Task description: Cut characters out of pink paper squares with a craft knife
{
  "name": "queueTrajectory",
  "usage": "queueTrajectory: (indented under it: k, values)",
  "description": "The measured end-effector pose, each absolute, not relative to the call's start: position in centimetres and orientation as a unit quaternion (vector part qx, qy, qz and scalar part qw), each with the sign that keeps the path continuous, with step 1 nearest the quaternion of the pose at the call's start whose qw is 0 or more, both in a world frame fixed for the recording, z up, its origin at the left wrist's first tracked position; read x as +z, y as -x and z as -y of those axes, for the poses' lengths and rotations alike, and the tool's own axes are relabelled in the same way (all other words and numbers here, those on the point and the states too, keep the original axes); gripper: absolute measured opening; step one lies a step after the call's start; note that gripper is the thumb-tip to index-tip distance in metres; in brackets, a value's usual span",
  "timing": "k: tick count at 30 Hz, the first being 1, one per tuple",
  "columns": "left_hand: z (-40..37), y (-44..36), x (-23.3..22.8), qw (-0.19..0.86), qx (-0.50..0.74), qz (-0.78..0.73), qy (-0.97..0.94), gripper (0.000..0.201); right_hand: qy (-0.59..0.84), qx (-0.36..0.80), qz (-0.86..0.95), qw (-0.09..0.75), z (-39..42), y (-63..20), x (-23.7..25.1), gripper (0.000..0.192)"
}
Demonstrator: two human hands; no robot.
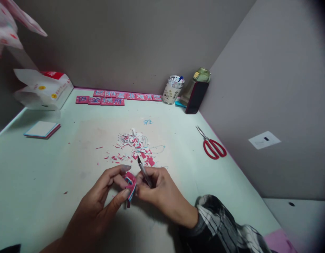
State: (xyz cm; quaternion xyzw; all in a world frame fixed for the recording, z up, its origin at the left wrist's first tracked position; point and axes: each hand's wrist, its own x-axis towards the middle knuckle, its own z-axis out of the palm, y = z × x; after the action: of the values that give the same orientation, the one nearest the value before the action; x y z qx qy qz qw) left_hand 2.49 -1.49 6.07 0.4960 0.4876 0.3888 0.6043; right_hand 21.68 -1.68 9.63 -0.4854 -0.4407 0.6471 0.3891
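My left hand (104, 196) pinches a small red and white paper piece (131, 184) between thumb and fingers, just above the pale green table (33, 175). My right hand (162, 193) grips a thin craft knife (144, 171) like a pen, its tip pointing up and away, right beside the paper piece. Both hands meet near the table's front middle. Just beyond them lies a heap of red and white paper scraps (134, 146).
Red scissors (212, 144) lie to the right. Finished red cut-paper tiles (117, 97) line the back edge. A cup with pens (173, 88), a dark phone (196, 96), a tissue pack (46, 89) and a paper pad (42, 129) stand around. Walls close the back and right.
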Motion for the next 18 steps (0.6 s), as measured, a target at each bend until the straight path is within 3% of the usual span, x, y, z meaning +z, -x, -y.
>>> queueTrajectory:
  k: [5, 8, 11, 18]
  values:
    - [1.2, -2.1, 6.0, 0.631, 0.389, -0.479, -0.470, 0.044, 0.548, 0.496, 0.514, 0.435, 1.3, -22.3, 9.4, 0.016]
    - [0.5, -1.5, 5.9, 0.682, 0.363, -0.453, -0.444, 0.051, 0.517, 0.543, 0.497, 0.438, 0.9, -22.8, 9.5, 0.010]
    - [0.0, -1.3, 5.8, 0.731, 0.353, -0.424, -0.401, 0.053, 0.464, 0.609, 0.480, 0.427, 0.9, -22.7, 9.8, 0.016]
    - [0.0, -1.2, 5.5, 0.752, 0.356, -0.404, -0.380, 0.051, 0.459, 0.614, 0.482, 0.425, 1.5, -22.1, 10.1, 0.025]
